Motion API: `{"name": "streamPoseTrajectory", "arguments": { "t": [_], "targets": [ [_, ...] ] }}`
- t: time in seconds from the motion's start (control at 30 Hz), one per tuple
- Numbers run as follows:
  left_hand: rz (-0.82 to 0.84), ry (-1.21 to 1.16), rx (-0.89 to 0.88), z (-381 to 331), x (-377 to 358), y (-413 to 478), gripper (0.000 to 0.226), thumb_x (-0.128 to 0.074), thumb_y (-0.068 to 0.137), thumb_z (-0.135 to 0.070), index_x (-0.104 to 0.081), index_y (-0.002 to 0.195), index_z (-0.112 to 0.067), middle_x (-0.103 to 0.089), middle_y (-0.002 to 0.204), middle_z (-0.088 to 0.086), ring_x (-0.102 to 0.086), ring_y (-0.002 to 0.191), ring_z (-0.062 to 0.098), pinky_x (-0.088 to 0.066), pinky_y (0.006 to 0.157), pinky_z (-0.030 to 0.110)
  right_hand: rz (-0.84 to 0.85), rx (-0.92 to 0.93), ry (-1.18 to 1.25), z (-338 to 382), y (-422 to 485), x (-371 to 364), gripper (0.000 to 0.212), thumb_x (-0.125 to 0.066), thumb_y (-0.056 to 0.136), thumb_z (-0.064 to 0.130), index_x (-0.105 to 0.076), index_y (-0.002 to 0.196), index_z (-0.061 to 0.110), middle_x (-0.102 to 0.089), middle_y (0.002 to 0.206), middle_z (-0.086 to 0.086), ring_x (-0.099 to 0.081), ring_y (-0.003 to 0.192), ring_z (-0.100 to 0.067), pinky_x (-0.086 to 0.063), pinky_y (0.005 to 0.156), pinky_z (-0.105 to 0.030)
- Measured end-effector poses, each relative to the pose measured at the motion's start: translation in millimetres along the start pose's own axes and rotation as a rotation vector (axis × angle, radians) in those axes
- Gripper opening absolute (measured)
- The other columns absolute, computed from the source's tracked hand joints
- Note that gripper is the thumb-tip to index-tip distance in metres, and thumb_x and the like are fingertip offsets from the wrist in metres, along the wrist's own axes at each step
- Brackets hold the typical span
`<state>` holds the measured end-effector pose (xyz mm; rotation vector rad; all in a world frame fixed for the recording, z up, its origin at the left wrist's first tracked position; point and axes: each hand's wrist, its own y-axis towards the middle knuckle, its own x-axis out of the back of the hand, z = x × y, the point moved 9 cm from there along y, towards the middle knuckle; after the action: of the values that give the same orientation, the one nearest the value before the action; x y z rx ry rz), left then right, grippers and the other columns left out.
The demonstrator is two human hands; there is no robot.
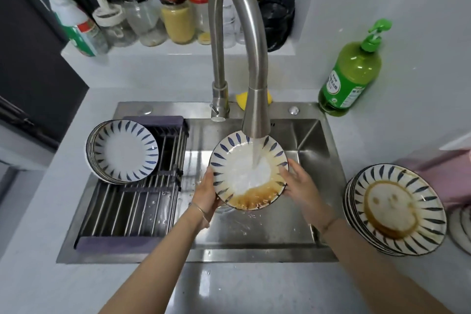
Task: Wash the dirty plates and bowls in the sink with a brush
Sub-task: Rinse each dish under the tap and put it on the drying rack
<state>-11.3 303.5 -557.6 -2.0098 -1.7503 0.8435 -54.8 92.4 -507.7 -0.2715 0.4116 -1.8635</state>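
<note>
Left hand [207, 195] and right hand [302, 186] clasp the plate [229, 160] by its rim, tilting it under the tap [255, 115] so sauce drains off. Dirty stack [397, 209] waits right; clean stack [122, 151] on rack [142, 201], left.

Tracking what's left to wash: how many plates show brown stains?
2. One plate is held under the tap by the left hand and right hand; the other tops the stack on the counter, right. Plates beneath it are hidden.

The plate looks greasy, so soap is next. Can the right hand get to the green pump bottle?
Probably yes. The green pump bottle stands on the counter at the back right of the sink, nothing between, but the right hand must first release the plate.
</note>
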Motion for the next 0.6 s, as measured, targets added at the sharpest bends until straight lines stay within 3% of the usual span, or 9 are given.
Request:
{"name": "streamPoseTrajectory", "arguments": {
  "t": [0.07,0.2,0.3,0.37,0.47,0.53,0.6],
  "targets": [
    [0.034,-0.035,0.048,7.9,-10.7,4.1,0.057,-0.025,0.098,-0.058,-0.059,0.123,-0.020,-0.072,0.108,0.003,-0.070,0.090,0.012,-0.056,0.066,0.026,0.003,0.021,-0.011,7.5,1.2,2.6,0.033,-0.051,0.098,0.017,-0.053,0.130,0.015,-0.067,0.116,-0.007,-0.066,0.099,-0.018,-0.057,0.069,-0.022],
    [-0.003,-0.040,0.120,16.9,-21.4,2.7,0.052,-0.033,0.098,-0.057,-0.060,0.117,-0.018,-0.074,0.097,0.003,-0.072,0.081,0.017,-0.060,0.064,0.032,-0.025,0.003,-0.012,10.7,-0.5,8.5,0.025,-0.052,0.098,0.021,-0.053,0.123,0.018,-0.070,0.097,-0.001,-0.069,0.077,-0.012,-0.059,0.065,-0.027],
    [-0.057,0.086,0.114,16.2,-16.9,2.5,0.045,-0.039,0.100,-0.047,-0.057,0.122,-0.012,-0.070,0.101,0.009,-0.068,0.085,0.023,-0.058,0.060,0.029,-0.035,-0.065,-0.045,-7.7,-1.8,14.0,0.034,-0.049,0.099,0.027,-0.049,0.130,0.014,-0.067,0.111,-0.007,-0.069,0.086,-0.019,-0.059,0.074,-0.035],
    [-0.060,0.244,0.052,7.4,-13.8,1.6,0.040,-0.039,0.102,-0.040,-0.055,0.123,-0.010,-0.068,0.108,0.013,-0.066,0.082,0.022,-0.056,0.058,0.027,-0.049,-0.131,-0.049,-25.2,-4.0,16.4,0.034,-0.046,0.100,0.026,-0.048,0.131,0.012,-0.063,0.119,-0.011,-0.067,0.087,-0.020,-0.060,0.068,-0.029],
    [-0.048,0.382,-0.117,-16.2,-12.4,-2.7,0.029,-0.041,0.103,-0.032,-0.055,0.120,-0.013,-0.065,0.116,0.010,-0.061,0.089,0.018,-0.050,0.061,0.016,-0.060,-0.186,-0.041,-43.2,-8.2,13.2,0.028,-0.043,0.101,0.019,-0.048,0.128,0.013,-0.063,0.114,-0.008,-0.066,0.085,-0.016,-0.058,0.059,-0.022],
    [-0.039,0.423,-0.194,-28.4,-10.8,-7.0,0.028,-0.043,0.102,-0.029,-0.053,0.124,-0.015,-0.061,0.114,0.000,-0.057,0.098,0.014,-0.044,0.064,0.004,-0.049,-0.181,-0.040,-43.5,-9.4,6.6,0.026,-0.043,0.101,0.016,-0.048,0.127,0.015,-0.064,0.105,-0.001,-0.066,0.083,-0.014,-0.057,0.061,-0.023],
    [-0.052,0.415,-0.231,-35.1,-5.9,-9.1,0.029,-0.044,0.102,-0.029,-0.054,0.123,-0.012,-0.061,0.113,-0.001,-0.057,0.099,0.012,-0.043,0.066,0.001,-0.040,-0.147,-0.051,-37.8,-7.9,2.7,0.026,-0.044,0.100,0.013,-0.048,0.126,0.016,-0.065,0.106,-0.002,-0.067,0.081,-0.014,-0.058,0.065,-0.027]
  ]
}}
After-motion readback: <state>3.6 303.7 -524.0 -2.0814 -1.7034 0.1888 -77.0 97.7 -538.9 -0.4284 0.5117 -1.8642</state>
